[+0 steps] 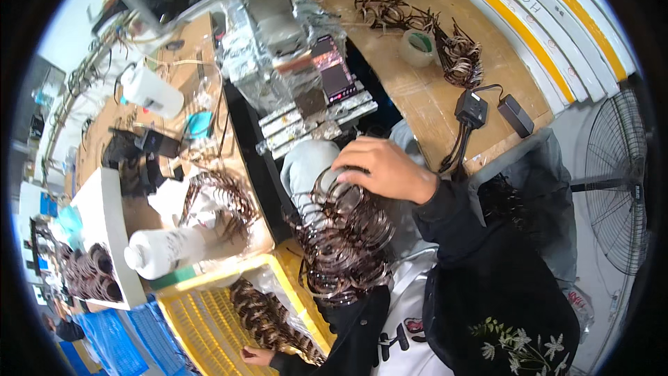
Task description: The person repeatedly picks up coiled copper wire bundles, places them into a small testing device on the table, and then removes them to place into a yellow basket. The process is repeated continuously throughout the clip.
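A large heap of glossy, thin, curved brown bands [348,244] lies across my lap. At its upper end is my right hand [379,167], its fingers curled and closed on some of the bands. My left hand [257,356] is low down, over the yellow plastic basket [198,320] on my left. Its fingers show too small to make out, so I cannot tell whether they hold anything. Beside it, inside the basket, lies a long bunch of similar brown bands [268,313] on clear plastic.
Ahead stands a foil-wrapped machine [261,49] with metal bars in front. A cardboard-topped table [390,42] on the right bears more bands, a tape roll [417,49] and a power adapter [515,117]. White bottles [167,249] stand left; a fan [616,181] is far right.
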Tool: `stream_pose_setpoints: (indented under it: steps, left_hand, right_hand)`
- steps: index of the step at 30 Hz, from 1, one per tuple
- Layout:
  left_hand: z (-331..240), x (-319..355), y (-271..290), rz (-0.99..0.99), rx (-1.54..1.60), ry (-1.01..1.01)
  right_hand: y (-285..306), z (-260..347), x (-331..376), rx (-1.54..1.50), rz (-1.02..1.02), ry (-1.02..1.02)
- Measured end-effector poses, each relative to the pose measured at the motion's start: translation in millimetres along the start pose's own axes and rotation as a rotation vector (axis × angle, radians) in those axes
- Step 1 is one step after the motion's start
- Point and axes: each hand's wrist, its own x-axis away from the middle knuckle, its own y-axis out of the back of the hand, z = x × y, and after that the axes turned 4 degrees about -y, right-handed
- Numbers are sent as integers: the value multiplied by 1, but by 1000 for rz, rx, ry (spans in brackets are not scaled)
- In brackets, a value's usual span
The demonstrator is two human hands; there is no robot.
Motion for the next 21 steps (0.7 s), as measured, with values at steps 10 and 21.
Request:
stream_pose_setpoints:
  steps: [10, 21]
  left_hand:
    - [-120, 139, -38, 949, 268, -239]
    - [-123, 148, -35, 1102, -2, -208]
  right_hand:
    - [-8, -16, 24, -328, -26, -249]
    - [107, 107, 86, -928, 39, 438]
